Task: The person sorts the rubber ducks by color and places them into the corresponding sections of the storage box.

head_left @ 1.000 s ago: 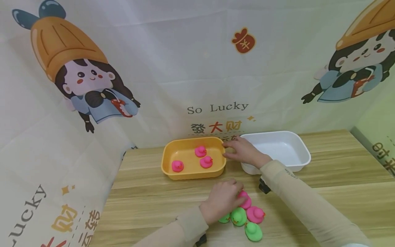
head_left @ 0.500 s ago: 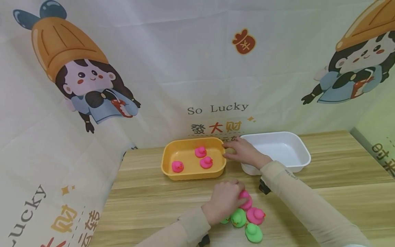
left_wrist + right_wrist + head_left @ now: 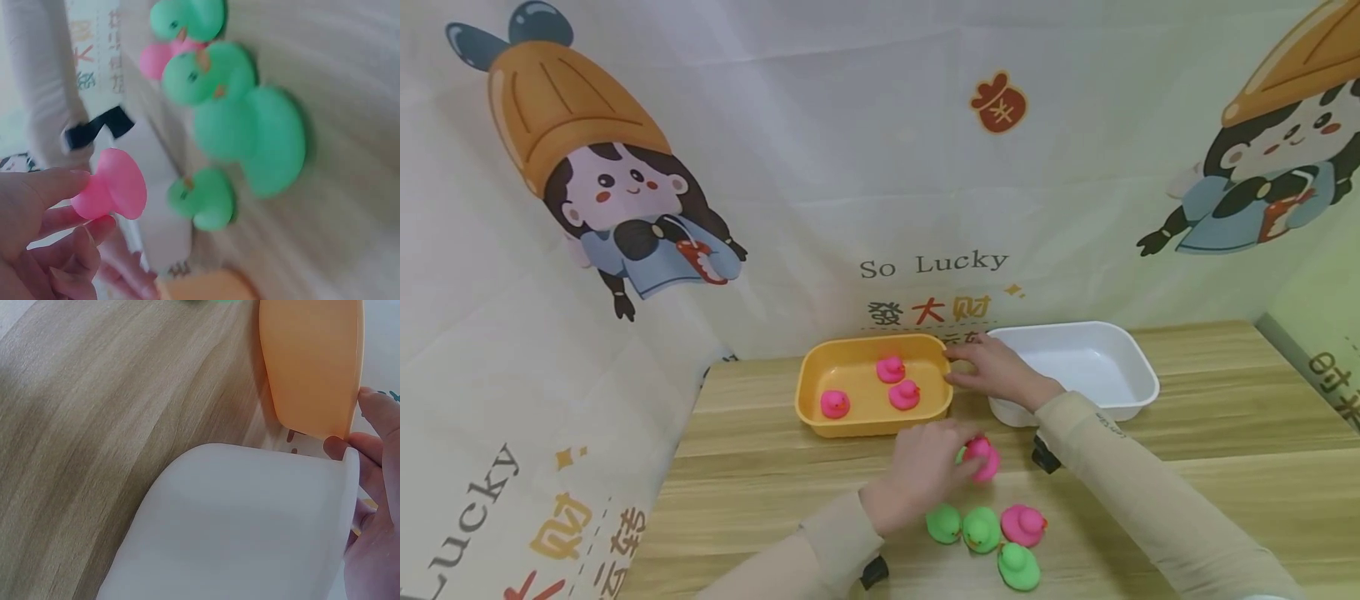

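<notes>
My left hand (image 3: 921,471) pinches a pink rubber duck (image 3: 122,184) between thumb and fingers, raised above the table in the left wrist view. Behind it a green duck (image 3: 209,200) stands on the wood, mostly hidden by my hand in the head view. Nearer me are more green ducks (image 3: 981,529) and one pink duck (image 3: 1024,525), grouped closely. My right hand (image 3: 1000,371) reaches over the gap between the tubs, its fingertips touching the end rim of the yellow tub (image 3: 850,428). Three pink ducks (image 3: 891,369) lie inside that tub.
A white tub (image 3: 1097,367) stands right of the yellow one, its left end partly behind my right hand. Printed cloth (image 3: 805,167) hangs at the table's back edge. A black wrist mount (image 3: 1045,454) shows below my right cuff.
My left hand has lifted the pink duck out of the group and moved it slightly away from me, towards the yellow tub. The right hand stays at the tub's rim.
</notes>
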Available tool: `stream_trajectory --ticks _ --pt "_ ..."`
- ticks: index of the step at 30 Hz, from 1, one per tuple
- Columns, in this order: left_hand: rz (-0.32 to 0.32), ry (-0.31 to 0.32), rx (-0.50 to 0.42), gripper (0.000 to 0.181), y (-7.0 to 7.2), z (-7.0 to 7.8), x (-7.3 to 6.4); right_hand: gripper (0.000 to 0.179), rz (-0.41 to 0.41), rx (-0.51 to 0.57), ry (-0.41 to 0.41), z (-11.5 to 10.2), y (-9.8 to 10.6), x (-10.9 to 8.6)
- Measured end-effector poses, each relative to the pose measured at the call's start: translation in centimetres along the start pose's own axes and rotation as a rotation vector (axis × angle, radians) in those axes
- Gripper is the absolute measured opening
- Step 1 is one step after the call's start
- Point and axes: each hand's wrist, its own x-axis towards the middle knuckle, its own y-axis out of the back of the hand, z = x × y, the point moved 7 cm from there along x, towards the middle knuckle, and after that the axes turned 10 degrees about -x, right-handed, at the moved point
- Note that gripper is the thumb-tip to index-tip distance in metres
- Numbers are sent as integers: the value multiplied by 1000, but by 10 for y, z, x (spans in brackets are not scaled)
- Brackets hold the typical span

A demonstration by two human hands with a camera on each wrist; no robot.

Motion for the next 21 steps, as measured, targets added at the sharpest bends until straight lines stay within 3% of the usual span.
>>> stream_trajectory --ticks 3,10,14,21 --pt "13 25 2 24 15 -9 2 44 6 3 5 0 0 0" --pt "-12 100 -95 28 52 -37 10 43 14 -6 15 2 -1 1" --pt "1 142 -88 32 72 -53 16 44 2 -7 12 2 -1 1" --pt "37 215 -111 30 98 -86 26 44 -1 -6 20 0 1 0"
